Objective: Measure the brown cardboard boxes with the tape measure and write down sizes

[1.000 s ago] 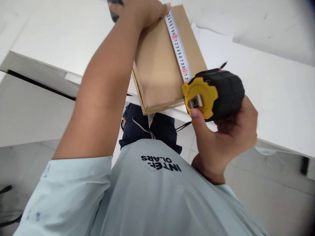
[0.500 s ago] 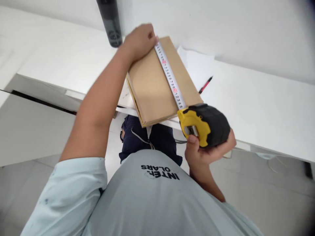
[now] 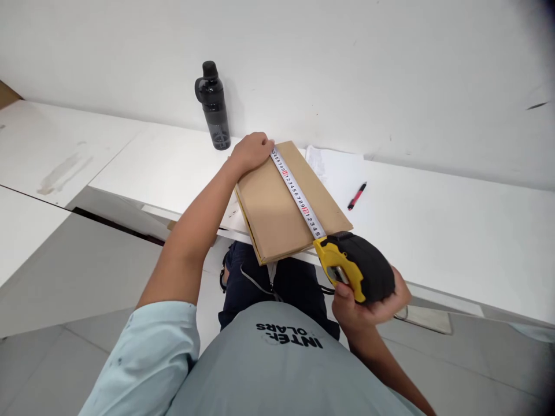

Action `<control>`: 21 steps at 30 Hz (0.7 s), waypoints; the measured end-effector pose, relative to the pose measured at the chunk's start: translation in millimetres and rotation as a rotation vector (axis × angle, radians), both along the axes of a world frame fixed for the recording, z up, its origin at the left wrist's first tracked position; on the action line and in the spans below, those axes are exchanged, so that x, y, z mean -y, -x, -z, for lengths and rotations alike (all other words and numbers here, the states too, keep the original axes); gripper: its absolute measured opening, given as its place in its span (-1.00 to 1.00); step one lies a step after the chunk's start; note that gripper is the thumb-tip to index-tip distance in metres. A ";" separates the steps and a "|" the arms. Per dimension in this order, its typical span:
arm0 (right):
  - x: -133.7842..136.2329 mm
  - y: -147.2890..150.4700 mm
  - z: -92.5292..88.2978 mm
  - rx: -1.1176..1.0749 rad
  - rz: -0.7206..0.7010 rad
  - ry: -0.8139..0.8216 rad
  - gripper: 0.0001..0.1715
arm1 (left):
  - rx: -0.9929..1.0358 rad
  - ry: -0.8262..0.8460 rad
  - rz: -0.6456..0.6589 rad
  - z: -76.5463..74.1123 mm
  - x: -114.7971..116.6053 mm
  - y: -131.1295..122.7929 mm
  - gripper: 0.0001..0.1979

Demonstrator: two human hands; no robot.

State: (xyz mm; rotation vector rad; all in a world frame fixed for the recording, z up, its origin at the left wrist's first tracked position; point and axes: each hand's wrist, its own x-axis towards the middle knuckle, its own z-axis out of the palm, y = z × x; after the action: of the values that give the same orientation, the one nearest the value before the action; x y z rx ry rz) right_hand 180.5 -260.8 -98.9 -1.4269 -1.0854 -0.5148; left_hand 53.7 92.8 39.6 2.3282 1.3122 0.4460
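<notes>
A flat brown cardboard box [image 3: 273, 216] lies tilted on the white table, its near corner over the front edge. My left hand [image 3: 252, 151] is closed at the box's far edge, its fingers pinching the end of the tape blade [image 3: 297, 193]; the blade's tip is hidden. The blade runs straight across the top of the box, with black and red numbers showing. At its other end, my right hand [image 3: 368, 312] grips the black and yellow case of the tape measure [image 3: 373, 267] just past the near edge, thumb against the yellow side.
A dark water bottle [image 3: 215, 110] stands upright by the wall, behind my left hand. White paper [image 3: 338, 164] lies to the right of the box, with a red and black pen [image 3: 357, 195] near it. The table's front edge [image 3: 442, 294] runs past my right hand.
My view has tilted up, so the box, hands and tape measure sit lower and the whole bottle shows. Both hands keep their hold, and the blade still spans the box.
</notes>
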 end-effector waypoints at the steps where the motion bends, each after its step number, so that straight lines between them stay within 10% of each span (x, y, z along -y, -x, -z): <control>1: 0.2 -0.2 2.4 -0.011 0.009 0.001 -0.04 | 0.005 0.000 0.000 0.0 0.1 0.0 -0.72; 21: -14.2 8.1 -12.1 -0.037 -0.024 -0.050 -0.17 | -0.032 -0.023 -0.017 -4.7 3.2 4.7 -0.69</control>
State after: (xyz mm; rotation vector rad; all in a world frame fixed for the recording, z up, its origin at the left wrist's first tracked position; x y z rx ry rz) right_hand 172.5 -246.6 -86.8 -1.3728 -1.0524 -0.4936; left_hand 49.0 89.6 44.3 2.3537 1.3494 0.4333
